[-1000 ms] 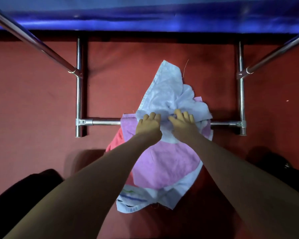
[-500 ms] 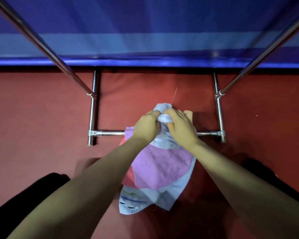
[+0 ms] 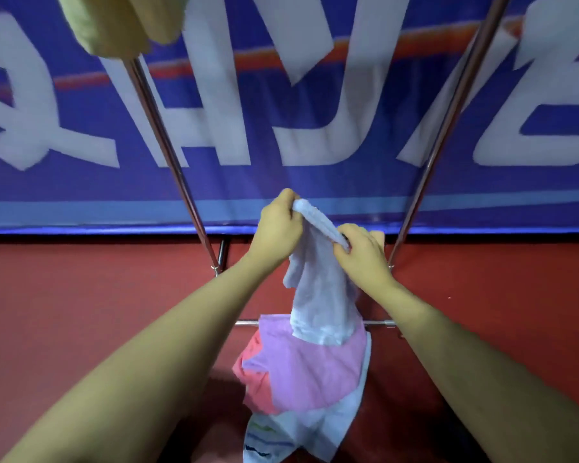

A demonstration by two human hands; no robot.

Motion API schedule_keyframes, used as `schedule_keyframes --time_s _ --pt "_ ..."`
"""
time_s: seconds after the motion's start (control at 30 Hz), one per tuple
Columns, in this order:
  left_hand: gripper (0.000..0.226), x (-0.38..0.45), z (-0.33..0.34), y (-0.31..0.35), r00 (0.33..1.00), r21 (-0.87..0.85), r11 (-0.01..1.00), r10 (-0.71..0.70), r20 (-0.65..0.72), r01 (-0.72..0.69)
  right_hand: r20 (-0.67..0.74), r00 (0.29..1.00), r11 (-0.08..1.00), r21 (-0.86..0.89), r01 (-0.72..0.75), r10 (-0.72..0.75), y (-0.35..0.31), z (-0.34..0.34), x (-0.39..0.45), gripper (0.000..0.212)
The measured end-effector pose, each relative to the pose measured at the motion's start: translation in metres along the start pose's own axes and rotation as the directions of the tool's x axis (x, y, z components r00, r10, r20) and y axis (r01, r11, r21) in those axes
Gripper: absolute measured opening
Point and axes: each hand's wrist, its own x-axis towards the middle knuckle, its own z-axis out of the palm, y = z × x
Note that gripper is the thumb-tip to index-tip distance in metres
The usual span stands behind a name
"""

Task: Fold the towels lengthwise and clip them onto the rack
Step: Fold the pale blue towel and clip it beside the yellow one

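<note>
**Lifting the pale towel clear to fold**

The left hand [image 3: 276, 225] pinches the pale towel [image 3: 318, 289] at its top edge; the right hand [image 3: 365, 253] grasps that edge beside it. The towel hangs above the pile [image 3: 301, 365] on the low rail [image 3: 246, 323]. Slide both grips apart to the corners before folding lengthwise.

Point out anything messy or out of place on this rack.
The pile on the low bar is untidy: pink, coral and white towels slump unfolded in a heap. Both hands grip the pale towel, bunched, not yet folded.
</note>
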Motion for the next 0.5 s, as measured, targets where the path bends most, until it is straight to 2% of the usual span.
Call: schedule_keyframes --time_s 0.13,0.2,0.27,0.37,0.43,0.5 --pt "0.011 -0.007 -0.035 0.043 0.99 -0.004 1.0 0.025 -0.14 -0.026 -0.025 1.0 1.0 -0.017 -0.011 0.011 -0.03 -0.038 0.004 0.012" --pt "0.012 -0.01 -0.05 0.057 0.978 0.07 0.995 0.089 -0.188 -0.078 -0.028 0.998 0.998 0.017 -0.062 0.062 -0.039 -0.055 0.002 0.014" --pt "0.009 -0.013 -0.062 0.066 0.97 0.18 0.976 0.154 -0.187 -0.12 -0.029 0.991 0.985 0.123 -0.124 0.129 -0.046 -0.071 -0.001 0.014" --pt "0.01 -0.018 -0.074 0.072 0.971 0.306 0.949 0.139 -0.192 -0.076 -0.019 0.985 0.966 0.196 -0.167 0.174 -0.063 -0.093 -0.001 0.014" --pt "0.014 -0.023 -0.08 0.074 0.975 0.313 0.949 0.083 -0.208 -0.014 -0.043 0.989 0.967 0.223 -0.125 0.138 -0.078 -0.105 0.003 0.016" --pt "0.026 -0.027 -0.084 0.073 0.981 0.288 0.957 0.076 -0.177 -0.022 -0.093 0.988 0.947 0.31 -0.086 0.12 -0.096 -0.116 0.008 0.018"
